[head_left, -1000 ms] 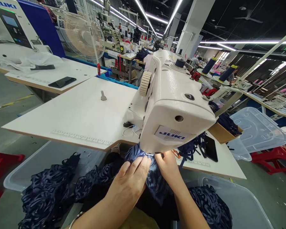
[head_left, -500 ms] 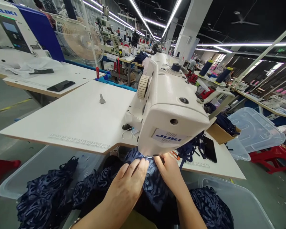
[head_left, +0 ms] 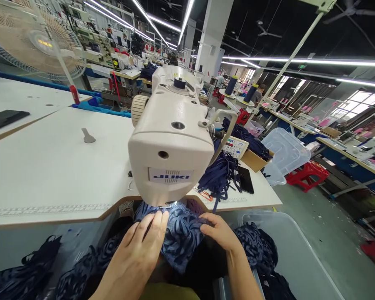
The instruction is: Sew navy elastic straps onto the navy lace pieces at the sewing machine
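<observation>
A navy patterned lace garment piece (head_left: 181,233) lies under the head of a white JUKI sewing machine (head_left: 171,162), its lower part hanging toward my lap. My left hand (head_left: 140,241) rests on the fabric just in front of the needle area, fingers stretched flat and close together. To the right, my right hand (head_left: 220,231) pinches the fabric's edge between thumb and fingers. The machine head hides the needle. A small light shines on the cloth by the presser area.
Clear plastic bins with navy fabric (head_left: 256,246) stand below the table (head_left: 59,175) on both sides. Orange-handled scissors (head_left: 205,194), navy strips (head_left: 220,177) and a phone (head_left: 246,180) lie right of the machine. A grey metal piece (head_left: 88,136) lies left. A fan (head_left: 40,41) stands behind.
The view has turned right. My right hand has moved away from the needle area to the fabric's right edge, and the cloth is spread wider. My left hand stays on the fabric.
</observation>
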A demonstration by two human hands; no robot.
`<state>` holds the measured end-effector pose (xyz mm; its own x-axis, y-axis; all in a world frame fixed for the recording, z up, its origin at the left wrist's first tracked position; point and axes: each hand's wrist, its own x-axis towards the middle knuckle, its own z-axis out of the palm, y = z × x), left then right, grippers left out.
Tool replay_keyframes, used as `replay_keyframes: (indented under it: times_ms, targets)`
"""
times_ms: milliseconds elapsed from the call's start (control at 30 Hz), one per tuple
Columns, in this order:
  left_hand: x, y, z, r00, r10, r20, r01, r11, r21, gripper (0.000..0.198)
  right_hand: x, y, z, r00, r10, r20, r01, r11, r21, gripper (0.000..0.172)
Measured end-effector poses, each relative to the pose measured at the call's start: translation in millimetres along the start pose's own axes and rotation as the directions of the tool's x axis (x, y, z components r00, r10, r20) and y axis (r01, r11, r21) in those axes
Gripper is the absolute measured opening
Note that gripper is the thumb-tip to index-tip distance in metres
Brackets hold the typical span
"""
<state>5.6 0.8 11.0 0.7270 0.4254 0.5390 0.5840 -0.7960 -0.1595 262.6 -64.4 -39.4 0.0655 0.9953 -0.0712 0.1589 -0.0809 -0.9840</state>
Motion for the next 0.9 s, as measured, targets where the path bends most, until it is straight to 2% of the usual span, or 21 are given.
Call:
replay_keyframes:
  times_ms: [33, 100, 167, 200, 267, 333, 400, 433, 467, 500, 533, 567, 600, 667, 733, 800, 900]
  targets:
    - [1, -1, -0.4, 1.000, -0.003, -0.014, 0.003, 1.000, -0.022, 0.040, -3, 4, -2, 1.000, -0.009, -0.026, 0.010, 0.998, 0.060, 0.037]
    - [4, 1, -5.2, 0.997, -0.040, -0.062, 0.034, 0.995, -0.098, 0.069, -9, 6, -2, 0.993, -0.053, -0.102, 0.066, 0.990, 0.125, 0.044]
    - [12, 5, -15.6, 0.994, -0.012, -0.105, -0.005, 0.987, -0.161, 0.094, -13, -4, 4, 0.975, -0.113, -0.193, 0.132, 0.987, 0.090, 0.047]
    - [16, 9, -21.8, 0.993, 0.031, -0.115, -0.051, 0.982, -0.179, 0.097, -16, -12, 9, 0.967, -0.144, -0.210, 0.157, 0.987, 0.045, 0.049]
    - [23, 17, -33.3, 0.989, 0.116, -0.087, -0.133, 0.966, -0.223, 0.086, -23, -34, 21, 0.965, -0.213, -0.153, 0.207, 0.977, -0.055, 0.049]
    - [26, 24, -39.7, 0.991, 0.126, -0.033, -0.130, 0.933, -0.334, 0.066, -29, -57, 32, 0.957, -0.289, 0.024, 0.290, 0.950, -0.119, 0.047]
    - [25, 28, -40.2, 0.994, 0.064, 0.091, -0.007, 0.851, -0.526, 0.048, -31, -75, 39, 0.930, -0.321, 0.181, 0.347, 0.928, -0.135, 0.040]
    - [24, 28, -39.1, 0.983, 0.028, 0.180, 0.089, 0.786, -0.611, 0.036, -28, -81, 39, 0.928, -0.306, 0.212, 0.336, 0.935, -0.118, 0.037]
    - [22, 26, -37.8, 0.960, 0.000, 0.280, 0.196, 0.712, -0.674, 0.026, -21, -83, 37, 0.944, -0.272, 0.188, 0.291, 0.954, -0.079, 0.034]
    - [21, 23, -36.9, 0.925, -0.021, 0.380, 0.306, 0.634, -0.710, 0.022, -11, -83, 33, 0.969, -0.217, 0.116, 0.220, 0.975, -0.010, 0.032]
    - [20, 19, -36.6, 0.888, -0.037, 0.459, 0.400, 0.555, -0.729, 0.023, 3, -80, 27, 0.989, -0.145, -0.010, 0.146, 0.984, 0.100, 0.032]
    - [19, 14, -37.0, 0.859, -0.054, 0.509, 0.469, 0.482, -0.741, 0.026, 20, -74, 20, 0.980, -0.052, -0.191, 0.098, 0.966, 0.239, 0.029]
    - [20, 9, -38.0, 0.843, -0.075, 0.532, 0.511, 0.417, -0.752, 0.027, 40, -67, 13, 0.934, 0.054, -0.354, 0.093, 0.918, 0.385, 0.027]
    - [20, 0, -40.8, 0.844, -0.127, 0.522, 0.532, 0.329, -0.780, 0.027, 80, -50, -1, 0.892, 0.120, -0.435, 0.096, 0.891, 0.444, 0.030]
    - [20, -8, -42.4, 0.845, -0.183, 0.503, 0.535, 0.324, -0.780, 0.030, 114, -35, -12, 0.862, 0.162, -0.480, 0.098, 0.876, 0.472, 0.030]
    - [20, -14, -40.8, 0.841, -0.228, 0.490, 0.540, 0.385, -0.748, 0.033, 137, -23, -17, 0.830, 0.193, -0.523, 0.106, 0.867, 0.488, 0.030]
    - [20, -21, -32.2, 0.867, -0.299, 0.399, 0.497, 0.588, -0.638, 0.032, 149, -15, -19, 0.796, 0.213, -0.567, 0.118, 0.864, 0.490, 0.032]
